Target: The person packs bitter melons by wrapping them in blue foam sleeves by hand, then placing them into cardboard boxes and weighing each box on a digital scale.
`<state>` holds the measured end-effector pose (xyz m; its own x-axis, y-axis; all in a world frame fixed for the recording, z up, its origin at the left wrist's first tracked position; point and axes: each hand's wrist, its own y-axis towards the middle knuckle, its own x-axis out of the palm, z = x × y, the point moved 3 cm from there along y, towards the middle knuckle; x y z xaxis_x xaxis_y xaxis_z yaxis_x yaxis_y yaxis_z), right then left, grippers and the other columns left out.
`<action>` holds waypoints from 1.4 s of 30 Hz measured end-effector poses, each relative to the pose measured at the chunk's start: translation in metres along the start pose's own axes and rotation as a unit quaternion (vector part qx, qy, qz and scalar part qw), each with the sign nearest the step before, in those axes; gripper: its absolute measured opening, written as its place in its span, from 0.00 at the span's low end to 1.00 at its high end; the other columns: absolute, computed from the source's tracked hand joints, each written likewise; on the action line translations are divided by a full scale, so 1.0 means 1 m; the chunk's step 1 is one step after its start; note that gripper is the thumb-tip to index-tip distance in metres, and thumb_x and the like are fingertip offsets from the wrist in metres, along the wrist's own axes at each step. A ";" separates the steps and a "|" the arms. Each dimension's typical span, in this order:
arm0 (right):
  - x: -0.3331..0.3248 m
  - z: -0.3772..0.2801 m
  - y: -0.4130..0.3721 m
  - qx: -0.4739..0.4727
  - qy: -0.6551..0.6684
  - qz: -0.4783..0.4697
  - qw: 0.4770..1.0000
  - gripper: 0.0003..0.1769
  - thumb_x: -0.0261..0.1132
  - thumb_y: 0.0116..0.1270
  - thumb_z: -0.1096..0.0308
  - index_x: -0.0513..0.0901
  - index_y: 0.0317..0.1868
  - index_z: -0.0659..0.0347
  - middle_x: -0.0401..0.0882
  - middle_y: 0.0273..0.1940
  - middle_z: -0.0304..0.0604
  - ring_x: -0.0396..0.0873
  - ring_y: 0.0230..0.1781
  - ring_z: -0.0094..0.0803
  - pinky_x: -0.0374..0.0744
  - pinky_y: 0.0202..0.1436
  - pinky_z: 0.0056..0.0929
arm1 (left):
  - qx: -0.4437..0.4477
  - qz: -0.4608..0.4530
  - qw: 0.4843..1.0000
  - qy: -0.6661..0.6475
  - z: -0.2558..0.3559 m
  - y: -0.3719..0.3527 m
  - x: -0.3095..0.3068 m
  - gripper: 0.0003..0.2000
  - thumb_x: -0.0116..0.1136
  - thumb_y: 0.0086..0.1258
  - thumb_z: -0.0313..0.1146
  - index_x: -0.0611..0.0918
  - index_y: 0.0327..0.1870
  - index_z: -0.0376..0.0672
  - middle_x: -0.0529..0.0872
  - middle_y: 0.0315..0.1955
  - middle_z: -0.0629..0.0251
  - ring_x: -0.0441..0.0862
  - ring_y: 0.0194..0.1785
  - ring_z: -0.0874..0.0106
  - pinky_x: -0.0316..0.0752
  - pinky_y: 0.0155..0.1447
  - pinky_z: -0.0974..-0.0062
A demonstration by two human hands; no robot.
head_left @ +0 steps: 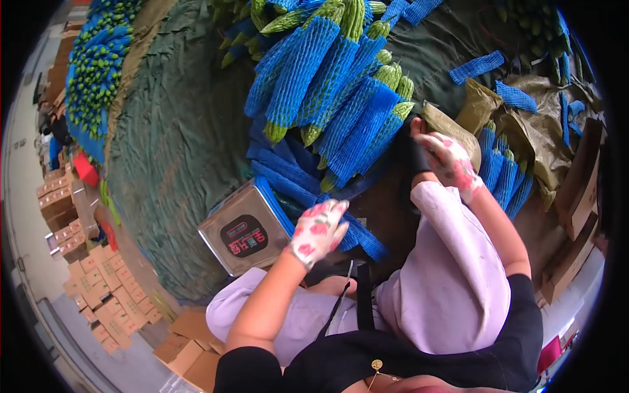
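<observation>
1. Head view: my left hand, patterned glove, grip wide, fingers spread on flat empty net sleeves beside square metal tin; stacked close for quick picking, I judge.
2. My right hand raised near crumpled brown paper bag; grip curled, cannot tell what it holds.
3. Sleeved gourds: bumpy green tips, spongy blue mesh, piled on creased green tarp.

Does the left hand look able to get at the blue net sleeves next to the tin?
Probably yes. The left hand is right at the net sleeves, with nothing between them; the tin sits beside the stack, clear of the way.
</observation>
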<state>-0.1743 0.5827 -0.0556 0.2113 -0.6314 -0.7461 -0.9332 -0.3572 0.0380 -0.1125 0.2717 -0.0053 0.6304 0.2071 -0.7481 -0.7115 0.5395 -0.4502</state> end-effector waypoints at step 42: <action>-0.066 0.107 -0.029 0.052 0.230 0.502 0.832 0.07 0.63 0.65 0.74 0.81 0.43 0.60 0.77 0.36 0.39 0.76 0.34 0.29 0.76 0.37 0.26 | -0.002 0.090 0.792 -0.604 0.133 0.154 -0.030 0.26 0.54 0.72 0.25 0.64 0.71 0.40 0.75 0.60 0.57 0.74 0.62 0.66 0.66 0.69 0.68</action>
<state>-0.1922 0.7081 -0.0789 -0.6234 -0.7809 -0.0389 -0.7217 0.5556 0.4127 -0.1999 0.4570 0.0130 0.3531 0.9115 0.2108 -0.8233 0.4097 -0.3928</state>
